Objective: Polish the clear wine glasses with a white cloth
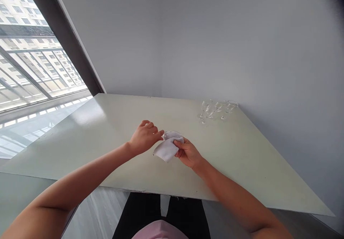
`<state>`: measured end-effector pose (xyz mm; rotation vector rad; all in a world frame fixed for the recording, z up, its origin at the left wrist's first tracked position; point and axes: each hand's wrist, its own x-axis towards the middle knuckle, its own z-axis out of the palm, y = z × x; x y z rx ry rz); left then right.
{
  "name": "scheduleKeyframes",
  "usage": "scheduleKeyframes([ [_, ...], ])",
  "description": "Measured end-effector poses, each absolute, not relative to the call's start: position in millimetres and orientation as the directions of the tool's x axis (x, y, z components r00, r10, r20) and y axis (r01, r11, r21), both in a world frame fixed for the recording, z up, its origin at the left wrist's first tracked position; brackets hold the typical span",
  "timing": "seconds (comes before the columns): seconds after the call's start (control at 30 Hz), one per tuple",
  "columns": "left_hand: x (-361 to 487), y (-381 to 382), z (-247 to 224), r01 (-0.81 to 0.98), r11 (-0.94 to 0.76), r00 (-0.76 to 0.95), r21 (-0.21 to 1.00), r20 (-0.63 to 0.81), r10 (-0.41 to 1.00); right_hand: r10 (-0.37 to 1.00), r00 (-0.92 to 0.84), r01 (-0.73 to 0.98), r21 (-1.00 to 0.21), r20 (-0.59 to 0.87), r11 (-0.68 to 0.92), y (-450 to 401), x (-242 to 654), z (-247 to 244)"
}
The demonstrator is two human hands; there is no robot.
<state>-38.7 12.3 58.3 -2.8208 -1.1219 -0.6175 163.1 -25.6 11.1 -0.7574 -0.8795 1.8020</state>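
Observation:
A clear glass [174, 133] is held in front of me above the table, partly covered by a white cloth [167, 150]. My right hand [188, 153] is closed on the cloth, thumb on top, with the glass against it. Part of the cloth shows through the glass near its rim, and a loose corner hangs down to the left. My left hand [146, 137] is at the glass's left edge, thumb and forefinger pinched there while the other fingers curl loosely. The cloth hides most of the glass's shape.
Several clear stemmed glasses [208, 110] stand or lie close together at the table's far right. The pale table [129, 174] meets grey walls [228, 45] at the back and right. A window [34, 52] is on the left. The table's front edge is near my legs.

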Motion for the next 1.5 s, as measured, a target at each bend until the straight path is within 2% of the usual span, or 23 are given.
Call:
scheduleKeyframes([
  [0.03, -40.5, 15.9, 59.0, 0.676, -0.712, 0.641, 0.189, 0.326, 0.695, 0.927, -0.366, -0.415, -0.876, -0.086, -0.245, -27.7, 164.2, 13.5],
  [0.1, -45.6, 23.4, 62.0, 0.669, -0.606, 0.627, 0.43, 0.113, 0.771, 0.909, -0.415, -0.222, -0.964, -0.041, -0.145, -32.5, 166.7, 19.0],
  [0.17, -50.3, 28.8, 65.7, 0.625, -0.449, 0.672, 0.639, -0.148, 0.726, 0.889, -0.458, -0.057, -0.996, -0.03, -0.062, -35.9, 168.5, 23.0],
  [0.23, -51.5, 29.7, 68.2, 0.602, -0.366, 0.713, 0.71, -0.273, 0.645, 0.885, -0.463, -0.01, -0.998, -0.044, -0.054, -35.7, 169.1, 23.9],
  [0.3, -48.2, 25.8, 68.2, 0.63, -0.451, 0.676, 0.632, -0.161, 0.719, 0.909, -0.412, -0.086, -0.99, -0.065, -0.11, -31.5, 169.1, 21.6],
  [0.37, -41.8, 19.4, 65.5, 0.672, -0.621, 0.632, 0.404, 0.125, 0.765, 0.933, -0.337, -0.258, -0.941, -0.124, -0.218, -24.9, 169.8, 17.6],
  [0.43, -35.6, 15.0, 60.9, 0.663, -0.738, 0.659, 0.127, 0.369, 0.656, 0.932, -0.306, -0.444, -0.837, -0.195, -0.321, -19.0, 171.1, 13.8],
  [0.5, -32.0, 15.3, 55.8, 0.615, -0.788, 0.712, -0.043, 0.459, 0.531, 0.919, -0.327, -0.547, -0.748, -0.223, -0.376, -16.0, 172.2, 11.3],
  [0.57, -31.6, 19.6, 51.8, 0.587, -0.806, 0.733, -0.077, 0.473, 0.489, 0.917, -0.35, -0.538, -0.761, -0.191, -0.363, -15.9, 173.0, 10.7],
  [0.67, -33.9, 26.1, 50.3, 0.591, -0.804, 0.712, 0.072, 0.423, 0.561, 0.93, -0.358, -0.367, -0.903, -0.084, -0.222, -18.6, 174.8, 12.8],
  [0.73, -36.3, 27.5, 52.6, 0.613, -0.73, 0.647, 0.302, 0.339, 0.683, 0.921, -0.389, -0.212, -0.972, -0.015, -0.105, -20.9, 176.7, 14.8],
  [0.8, -39.9, 26.8, 55.8, 0.595, -0.546, 0.597, 0.59, 0.129, 0.791, 0.892, -0.452, -0.083, -0.996, 0.02, -0.02, -23.0, 178.8, 16.8],
  [0.83, -42.3, 25.9, 56.9, 0.564, -0.414, 0.599, 0.715, -0.009, 0.801, 0.87, -0.492, -0.027, -0.999, 0.033, 0.022, -24.0, 179.7, 17.9],
  [0.87, -45.0, 24.7, 57.2, 0.523, -0.271, 0.615, 0.808, -0.137, 0.777, 0.845, -0.532, 0.024, -0.997, 0.052, 0.077, -24.8, 180.6, 19.2],
  [0.93, -50.9, 20.4, 54.7, 0.421, -0.009, 0.659, 0.907, -0.299, 0.69, 0.796, -0.593, 0.122, -0.963, 0.124, 0.241, -25.6, 182.5, 22.6],
  [1.0, -55.6, 13.3, 48.0, 0.3, 0.22, 0.674, 0.928, -0.37, 0.639, 0.755, -0.62, 0.221, -0.876, 0.212, 0.428, -24.7, 185.6, 26.6],
  [1.07, -58.1, 4.0, 39.0, 0.167, 0.428, 0.684, 0.888, -0.417, 0.599, 0.736, -0.615, 0.311, -0.771, 0.282, 0.556, -22.0, 190.7, 29.7],
  [1.13, -58.5, -5.2, 30.1, 0.043, 0.581, 0.7, 0.813, -0.44, 0.563, 0.737, -0.595, 0.376, -0.701, 0.319, 0.606, -17.6, 197.6, 30.4],
  [1.2, -58.2, -11.7, 23.2, -0.05, 0.655, 0.697, 0.754, -0.443, 0.563, 0.761, -0.552, 0.424, -0.671, 0.341, 0.609, -12.2, 205.5, 28.4],
  [1.27, -58.3, -14.2, 18.6, -0.111, 0.66, 0.65, 0.743, -0.448, 0.614, 0.807, -0.452, 0.5, -0.642, 0.379, 0.581, -6.4, 212.7, 24.5],
  [1.37, -58.8, -11.8, 14.8, -0.097, 0.542, 0.481, 0.835, -0.437, 0.76, 0.815, -0.224, 0.655, -0.537, 0.534, 0.532, -1.5, 216.7, 18.7],
  [1.43, -57.8, -9.2, 13.2, 0.038, 0.404, 0.354, 0.914, -0.39, 0.85, 0.738, -0.176, 0.722, -0.425, 0.651, 0.547, -3.9, 210.8, 16.3],
  [1.5, -54.4, -9.2, 12.1, 0.257, 0.246, 0.266, 0.935, -0.313, 0.912, 0.661, -0.286, 0.721, -0.299, 0.694, 0.626, -11.3, 197.4, 15.5],
])
